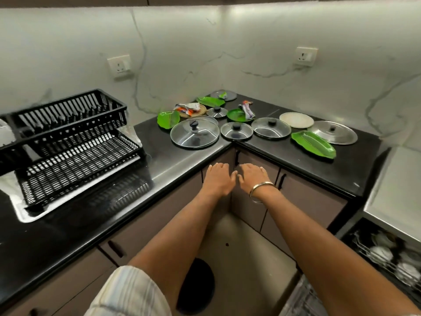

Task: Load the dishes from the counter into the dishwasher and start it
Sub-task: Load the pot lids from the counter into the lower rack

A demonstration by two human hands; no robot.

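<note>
Hands extended side by side over the inner corner of the black L-shaped stone counter (177, 160), palms down, holding nothing. Left hand (217, 179): fingers straight and relaxed, tips just short of the counter edge. Right hand (251, 177): fingers likewise straight and loosely spread, thumb nearly touching the left thumb; a thin metal bangle (262, 190) sits on that wrist. Dishes lie on the counter just beyond the fingertips. Directly ahead of the left fingers: large round glass lid with dark knob (194, 136). Ahead of the right fingers: small glass lid with dark knob (237, 131), and a medium glass lid (271, 128) beside it further right. Further right of the right fingers: long green leaf-shaped plastic tray (313, 144), round steel lid (332, 132), round cream plate (296, 119). Well beyond the fingertips, toward the wall: green leaf-shaped plate (168, 119), round green plate (238, 115) with a wrapper in it, more small lids and wrappers. Far left of the left fingers: black two-tier plastic dish rack (68, 142) on a steel drip tray. Low and to the right of the right forearm: open dishwasher rack (387, 254) holding pale dishes, blurred.
</note>
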